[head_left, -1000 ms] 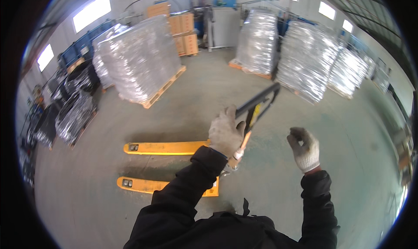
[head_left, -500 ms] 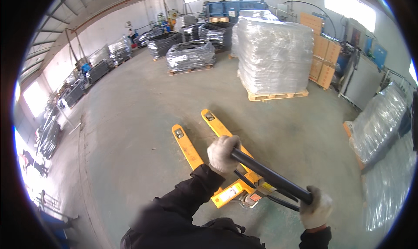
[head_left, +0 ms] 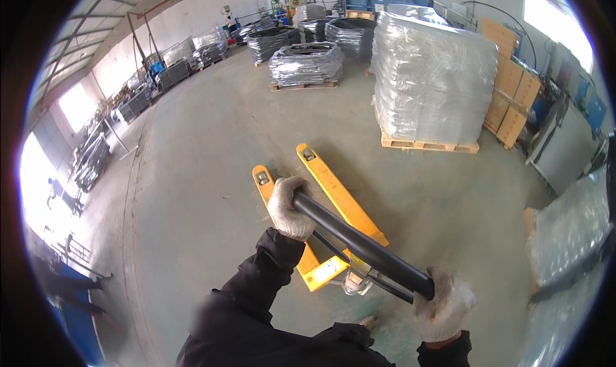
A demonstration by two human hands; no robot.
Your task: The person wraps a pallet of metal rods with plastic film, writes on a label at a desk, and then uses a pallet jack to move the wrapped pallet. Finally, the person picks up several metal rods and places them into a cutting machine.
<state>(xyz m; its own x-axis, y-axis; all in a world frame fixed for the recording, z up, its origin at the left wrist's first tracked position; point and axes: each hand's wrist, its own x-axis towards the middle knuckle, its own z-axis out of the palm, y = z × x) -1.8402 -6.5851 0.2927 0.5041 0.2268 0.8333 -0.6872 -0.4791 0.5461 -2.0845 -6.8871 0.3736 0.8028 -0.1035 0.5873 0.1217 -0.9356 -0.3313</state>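
Both hands are covered by knitted work gloves in a dull off-white, greyish in the shade. The left glove [head_left: 290, 208] has a coarse, fuzzy weave and runs down to the sleeve. The right glove [head_left: 444, 309] is of the same pale knit, and a narrow strip of bare wrist shows between it and the sleeve. The left sleeve [head_left: 244, 290] is black, loose and creased, with a wide cuff; a patch toward the shoulder is blurred. The right sleeve [head_left: 444, 351] is black too, mostly cut off by the frame. The jacket front [head_left: 308, 349] is plain black, bunched in soft folds. One light-coloured shoe [head_left: 368, 324] peeks out, its details too small to tell.
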